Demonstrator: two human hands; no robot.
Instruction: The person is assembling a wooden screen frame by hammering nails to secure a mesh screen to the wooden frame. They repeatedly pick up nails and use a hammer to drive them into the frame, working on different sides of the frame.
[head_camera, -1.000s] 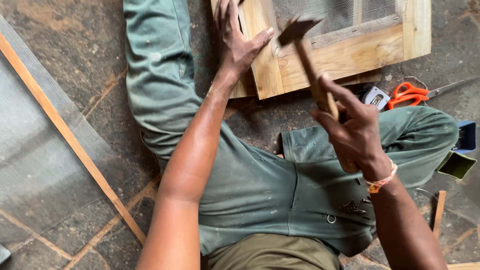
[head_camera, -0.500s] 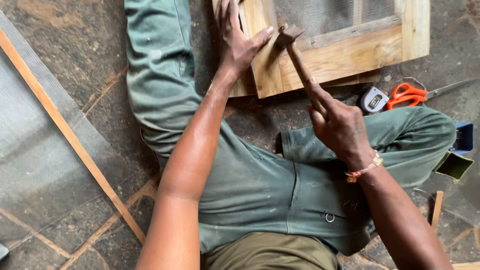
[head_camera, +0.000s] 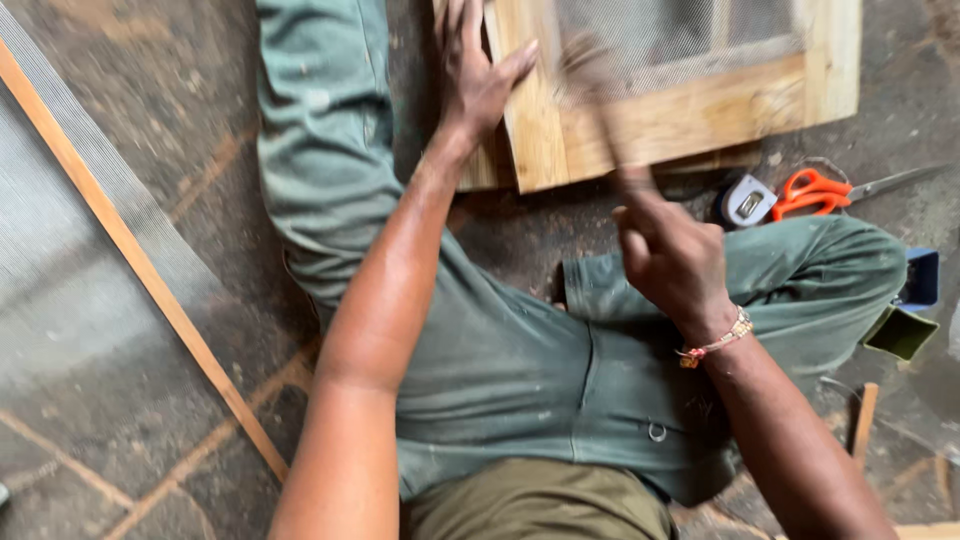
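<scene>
Concrete floor (head_camera: 150, 120) under a seated person in green trousers (head_camera: 520, 360). Wooden frame (head_camera: 680, 115) with mesh lies past the knees. Left hand (head_camera: 475, 75) presses flat on the frame's corner, fingers spread. Right hand (head_camera: 670, 255) is wrapped around a blurred hammer (head_camera: 600, 95) over the frame. Tape measure (head_camera: 748, 200) and orange scissors (head_camera: 815, 190) lie just beside the right leg.

hammer (head_camera: 600, 95) blurred by motion, wooden frame (head_camera: 690, 115) cut off at top, left fingertips (head_camera: 458, 12) cropped
</scene>
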